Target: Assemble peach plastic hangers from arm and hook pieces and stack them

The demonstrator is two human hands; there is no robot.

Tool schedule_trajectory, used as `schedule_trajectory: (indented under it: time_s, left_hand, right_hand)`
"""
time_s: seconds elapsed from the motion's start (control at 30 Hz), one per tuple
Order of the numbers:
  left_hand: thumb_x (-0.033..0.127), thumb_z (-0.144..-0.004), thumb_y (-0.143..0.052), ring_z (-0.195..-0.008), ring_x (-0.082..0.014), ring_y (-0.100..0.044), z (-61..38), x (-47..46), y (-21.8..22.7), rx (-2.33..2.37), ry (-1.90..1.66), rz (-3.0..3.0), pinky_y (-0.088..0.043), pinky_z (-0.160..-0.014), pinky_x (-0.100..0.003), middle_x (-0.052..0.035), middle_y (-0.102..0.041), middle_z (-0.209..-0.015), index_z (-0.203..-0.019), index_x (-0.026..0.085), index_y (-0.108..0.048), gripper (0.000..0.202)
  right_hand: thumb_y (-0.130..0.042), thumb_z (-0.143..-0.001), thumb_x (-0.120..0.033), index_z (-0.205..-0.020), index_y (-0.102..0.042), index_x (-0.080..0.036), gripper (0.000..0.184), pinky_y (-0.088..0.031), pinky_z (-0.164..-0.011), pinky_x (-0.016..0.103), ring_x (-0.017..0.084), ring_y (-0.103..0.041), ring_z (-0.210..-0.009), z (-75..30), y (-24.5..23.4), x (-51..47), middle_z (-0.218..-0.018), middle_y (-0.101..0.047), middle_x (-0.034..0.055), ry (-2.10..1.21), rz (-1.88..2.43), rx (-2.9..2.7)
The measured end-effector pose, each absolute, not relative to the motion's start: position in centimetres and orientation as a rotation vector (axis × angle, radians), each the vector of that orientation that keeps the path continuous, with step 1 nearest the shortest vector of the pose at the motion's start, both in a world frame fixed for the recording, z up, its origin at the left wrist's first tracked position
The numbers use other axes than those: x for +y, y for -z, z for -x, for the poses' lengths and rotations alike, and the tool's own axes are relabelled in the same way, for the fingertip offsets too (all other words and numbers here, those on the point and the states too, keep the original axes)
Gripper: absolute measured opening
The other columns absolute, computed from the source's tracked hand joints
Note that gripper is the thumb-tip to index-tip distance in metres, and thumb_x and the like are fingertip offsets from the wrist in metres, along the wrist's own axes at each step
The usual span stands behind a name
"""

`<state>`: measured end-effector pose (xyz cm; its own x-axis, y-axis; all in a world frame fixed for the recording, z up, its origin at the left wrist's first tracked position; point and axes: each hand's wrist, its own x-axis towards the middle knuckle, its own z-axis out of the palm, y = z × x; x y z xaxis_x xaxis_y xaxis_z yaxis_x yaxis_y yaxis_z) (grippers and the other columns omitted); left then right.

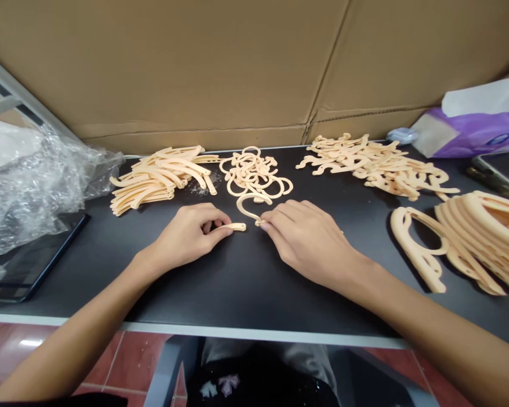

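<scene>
My left hand (193,230) is closed, thumb and fingers pinching a cream plastic hanger arm (238,226); only its end with a small hole sticks out. Facing it, my right hand (309,237) pinches the foot of a cream hanger hook (242,207), whose curve opens to the right. The fingers hide whether anything else is in that grip. A small gap separates the arm from the hook's foot. Just behind the hands lies a pile of hooks (254,175). To its left is a heap of curved hanger arms (161,175).
Wavy cream pieces (373,161) lie at the back right, with stacked hangers (487,243) nearer. A purple tissue pack (479,133) stands behind. Bubble wrap (38,186) partly covers a dark tablet or phone (38,265) on the left. Cardboard (195,68) walls the back of the black table (237,299).
</scene>
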<state>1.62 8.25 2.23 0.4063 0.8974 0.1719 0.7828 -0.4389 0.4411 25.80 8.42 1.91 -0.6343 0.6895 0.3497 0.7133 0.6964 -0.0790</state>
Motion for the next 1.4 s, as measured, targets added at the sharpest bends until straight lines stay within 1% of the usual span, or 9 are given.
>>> schedule_trajectory:
  time_s: [0.1,0.17,0.23,0.5,0.63,0.9,1.07,1.27,1.4]
  left_hand:
    - [0.029,-0.096,-0.058,-0.078,-0.0146,-0.063,-1.4,7.9,-2.2,1.455,-0.523,-2.565,-0.050,-0.072,-0.027,-0.0032,-0.071,-0.088,-0.095,0.019,-0.074,0.019]
    - [0.025,-0.098,-0.053,-0.088,-0.0193,-0.065,-1.3,7.7,-2.3,1.484,-0.451,-2.736,-0.052,-0.080,-0.032,-0.0067,-0.071,-0.096,-0.099,0.018,-0.074,0.022]
    - [0.021,-0.099,-0.051,-0.091,-0.0219,-0.064,-1.3,7.4,-2.4,1.493,-0.374,-2.854,-0.053,-0.084,-0.036,-0.0088,-0.071,-0.099,-0.102,0.016,-0.074,0.024]
    - [0.017,-0.100,-0.045,-0.096,-0.0213,-0.065,-1.9,7.1,-1.8,1.322,-0.478,-2.841,-0.055,-0.086,-0.037,-0.0096,-0.070,-0.107,-0.107,0.016,-0.071,0.026]
    - [0.018,-0.101,-0.046,-0.094,-0.0199,-0.063,-2.1,7.2,-1.3,1.300,-0.564,-2.762,-0.055,-0.084,-0.035,-0.0090,-0.067,-0.104,-0.107,0.016,-0.069,0.024]
    - [0.012,-0.098,-0.044,-0.091,-0.0226,-0.066,-2.5,7.2,-1.0,1.322,-0.500,-2.927,-0.056,-0.081,-0.037,-0.0117,-0.069,-0.103,-0.118,0.014,-0.064,0.028]
    - [0.012,-0.099,-0.045,-0.091,-0.0214,-0.065,-2.5,7.3,-0.9,1.238,-0.513,-2.927,-0.056,-0.079,-0.035,-0.0107,-0.069,-0.104,-0.118,0.015,-0.063,0.027]
    - [0.014,-0.100,-0.044,-0.091,-0.0189,-0.064,-2.3,7.4,-0.7,1.181,-0.588,-2.889,-0.055,-0.078,-0.032,-0.0092,-0.069,-0.102,-0.116,0.017,-0.064,0.026]
    - [0.015,-0.101,-0.044,-0.090,-0.0189,-0.063,-2.3,7.4,-0.6,1.164,-0.611,-2.843,-0.054,-0.078,-0.032,-0.0091,-0.068,-0.102,-0.116,0.017,-0.065,0.026]
  right_hand:
    - [-0.046,-0.101,-0.020,-0.096,-0.072,-0.013,0.028,-0.034,-0.074,0.035,0.022,-0.060,-0.082,-25.7,-1.9,8.5,-0.089,-0.073,0.0083,0.084,1.103,-2.571]
    - [-0.045,-0.102,-0.021,-0.096,-0.073,-0.014,0.029,-0.034,-0.074,0.035,0.022,-0.060,-0.083,-25.7,-1.9,8.5,-0.089,-0.072,0.0080,0.085,1.102,-2.577]
    - [-0.045,-0.102,-0.022,-0.097,-0.073,-0.014,0.029,-0.034,-0.074,0.035,0.022,-0.059,-0.084,-25.7,-1.8,8.5,-0.088,-0.072,0.0075,0.087,1.107,-2.576]
    - [-0.045,-0.103,-0.023,-0.101,-0.072,-0.016,0.027,-0.033,-0.074,0.035,0.021,-0.059,-0.084,-25.7,-1.5,8.5,-0.089,-0.072,0.0065,0.066,1.101,-2.591]
    - [-0.045,-0.103,-0.024,-0.104,-0.071,-0.019,0.027,-0.033,-0.073,0.035,0.020,-0.061,-0.083,-25.8,-1.6,8.5,-0.088,-0.072,0.0053,0.048,1.112,-2.599]
    - [-0.040,-0.105,-0.031,-0.108,-0.068,-0.021,0.030,-0.033,-0.068,0.032,0.019,-0.059,-0.074,-25.8,-1.6,8.4,-0.082,-0.070,0.0052,0.013,1.125,-2.558]
    - [-0.039,-0.104,-0.031,-0.106,-0.068,-0.020,0.031,-0.037,-0.069,0.031,0.020,-0.061,-0.075,-25.8,-2.0,8.5,-0.080,-0.068,0.0051,-0.176,1.165,-2.548]
    - [-0.042,-0.103,-0.029,-0.106,-0.066,-0.022,0.025,-0.042,-0.076,0.030,0.018,-0.065,-0.090,-26.0,-1.6,8.8,-0.099,-0.073,0.0045,-0.582,1.089,-2.406]
    - [-0.045,-0.102,-0.028,-0.103,-0.067,-0.023,0.022,-0.043,-0.075,0.028,0.016,-0.065,-0.084,-26.0,-1.8,9.0,-0.096,-0.074,0.0011,-0.779,1.081,-2.334]
